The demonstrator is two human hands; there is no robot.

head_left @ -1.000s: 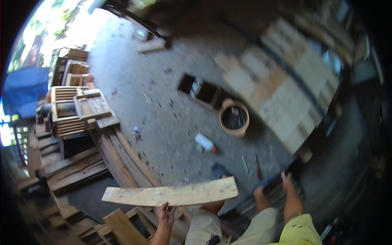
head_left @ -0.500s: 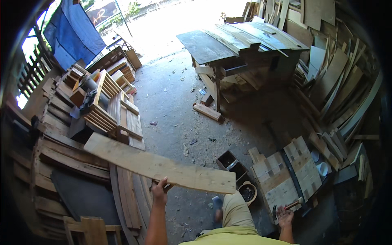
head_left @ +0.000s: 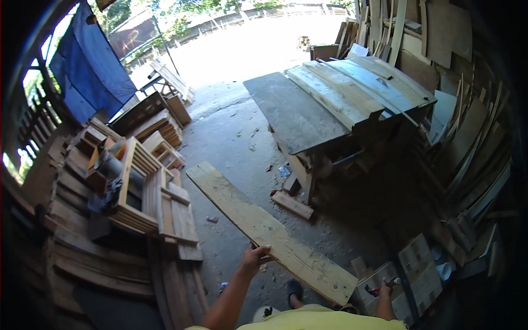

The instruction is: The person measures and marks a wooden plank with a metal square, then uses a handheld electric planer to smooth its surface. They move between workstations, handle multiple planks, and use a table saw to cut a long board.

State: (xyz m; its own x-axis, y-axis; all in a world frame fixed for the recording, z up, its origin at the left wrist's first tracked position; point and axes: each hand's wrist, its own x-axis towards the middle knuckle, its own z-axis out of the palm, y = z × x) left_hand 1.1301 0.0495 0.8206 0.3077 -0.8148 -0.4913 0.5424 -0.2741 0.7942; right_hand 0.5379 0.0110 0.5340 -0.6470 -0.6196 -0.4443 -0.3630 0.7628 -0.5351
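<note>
Well, two hands [head_left: 254, 258]: one plank [head_left: 269, 231], one tool [head_left: 392, 281].

No readable text, faint reddish marks [head_left: 131, 38] on a dark panel [head_left: 140, 32], right of the blue tarp [head_left: 91, 66], too blurred to read

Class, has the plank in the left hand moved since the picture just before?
Yes. Judged against the slatted wooden frame, the plank has swung rightward: its far end, earlier below the frame in view, now shows right of it.
</note>
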